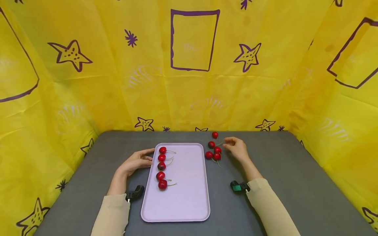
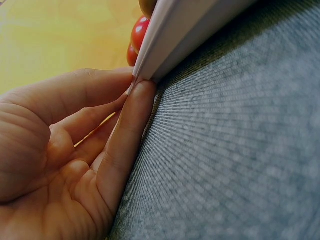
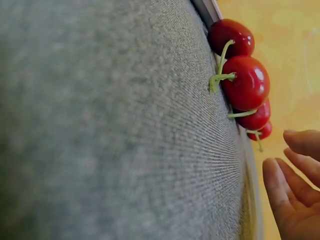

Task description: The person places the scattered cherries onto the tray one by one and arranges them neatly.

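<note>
My left hand (image 1: 137, 162) is beside the left edge of a pale lilac tray (image 1: 186, 200). In the left wrist view, the fingertips touch the tray's rim (image 2: 167, 42), with fingers (image 2: 125, 145) fairly straight. Several red cherries (image 1: 161, 157) with green stems form a column along the tray's left side, stems pointing right. My right hand (image 1: 237, 149) hovers just right of a loose cluster of cherries (image 1: 217, 156) outside the tray's upper right corner. Its thumb and fingers are apart with nothing between them, as the right wrist view shows. One cherry (image 3: 246, 82) there stands closest to that camera.
A dark grey cloth-covered table (image 1: 236, 209) lies under everything. Yellow patterned fabric (image 1: 189, 98) encloses it at the back and both sides. The farthest loose cherry (image 1: 215, 134) sits near the table's back edge. Each wrist wears a black camera mount (image 1: 135, 193).
</note>
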`<action>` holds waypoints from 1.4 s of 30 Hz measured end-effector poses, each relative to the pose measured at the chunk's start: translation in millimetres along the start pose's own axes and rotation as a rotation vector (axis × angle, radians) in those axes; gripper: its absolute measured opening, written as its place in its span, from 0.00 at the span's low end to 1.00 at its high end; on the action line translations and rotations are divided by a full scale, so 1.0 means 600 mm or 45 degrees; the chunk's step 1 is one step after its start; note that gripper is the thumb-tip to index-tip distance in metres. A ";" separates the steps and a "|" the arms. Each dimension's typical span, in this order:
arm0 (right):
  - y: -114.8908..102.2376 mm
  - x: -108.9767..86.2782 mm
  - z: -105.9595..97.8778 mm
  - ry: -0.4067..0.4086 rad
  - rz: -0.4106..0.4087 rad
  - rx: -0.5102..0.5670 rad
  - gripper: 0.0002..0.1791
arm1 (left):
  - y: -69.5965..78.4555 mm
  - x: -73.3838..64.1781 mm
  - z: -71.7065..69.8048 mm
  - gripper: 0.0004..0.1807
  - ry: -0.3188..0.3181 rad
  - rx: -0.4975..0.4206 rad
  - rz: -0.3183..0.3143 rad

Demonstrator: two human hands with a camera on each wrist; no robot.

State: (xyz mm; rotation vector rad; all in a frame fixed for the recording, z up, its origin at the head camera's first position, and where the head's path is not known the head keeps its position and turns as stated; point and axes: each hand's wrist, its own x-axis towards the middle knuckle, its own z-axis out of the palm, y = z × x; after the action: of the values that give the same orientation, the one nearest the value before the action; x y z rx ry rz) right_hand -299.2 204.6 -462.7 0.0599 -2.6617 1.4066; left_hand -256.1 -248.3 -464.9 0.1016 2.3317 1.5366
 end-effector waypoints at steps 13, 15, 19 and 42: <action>0.007 0.022 0.022 -0.066 0.052 0.167 0.20 | -0.001 0.003 -0.003 0.39 -0.001 0.007 -0.006; 0.007 0.023 0.023 -0.060 0.049 0.162 0.20 | -0.001 0.003 -0.003 0.39 0.001 0.006 -0.004; 0.008 0.023 0.023 -0.038 0.056 0.128 0.18 | -0.001 0.004 -0.004 0.39 0.001 0.010 0.000; 0.011 0.014 0.025 -0.016 0.162 0.309 0.15 | -0.001 0.003 -0.001 0.39 0.003 0.016 -0.014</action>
State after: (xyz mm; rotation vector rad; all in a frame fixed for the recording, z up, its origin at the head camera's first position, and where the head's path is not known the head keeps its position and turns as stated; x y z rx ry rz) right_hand -309.8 196.3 -475.2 -0.0793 -2.5298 1.7677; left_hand -257.9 -248.5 -465.6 0.0901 2.3401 1.5184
